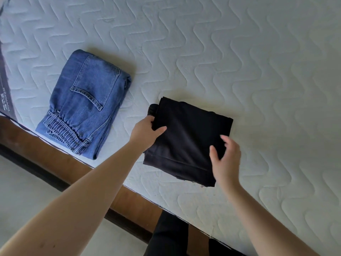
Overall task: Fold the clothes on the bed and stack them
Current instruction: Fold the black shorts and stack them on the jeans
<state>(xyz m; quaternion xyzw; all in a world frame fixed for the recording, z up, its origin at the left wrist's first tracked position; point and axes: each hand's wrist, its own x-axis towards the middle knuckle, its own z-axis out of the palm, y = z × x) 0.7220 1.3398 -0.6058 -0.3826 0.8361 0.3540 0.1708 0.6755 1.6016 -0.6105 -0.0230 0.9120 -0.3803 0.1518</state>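
Mattress [239, 52] fills most of my view: white, quilted in a wavy stitch pattern, bare apart from two garments. Along its near edge I see a brown wooden bed frame [129, 198] running diagonally, pale floor [27, 191] below it. Folded blue jeans [83, 106] lie on the left part of the mattress, near the edge, back pocket facing up, elastic waistband bunched at the near end. They sit alone, nothing stacked on them. Black garment [186, 141] lies to the right of the jeans, well apart from them, folded into a rough rectangle, flat on the mattress close to the near edge; a rolled dark bit pokes out at its far left corner. My left hand [147, 132] is clamped on the black garment's left edge, thumb on top of the cloth, fingers curled under the fold. My right hand [225, 159] is over the garment's right near corner, fingers spread and loosely curved, blurred; palm open, nothing pinched in it, and I cannot tell whether the fingertips touch the cloth. Both forearms bare. A dark-clothed leg [166, 237] shows at the bottom, against the frame.
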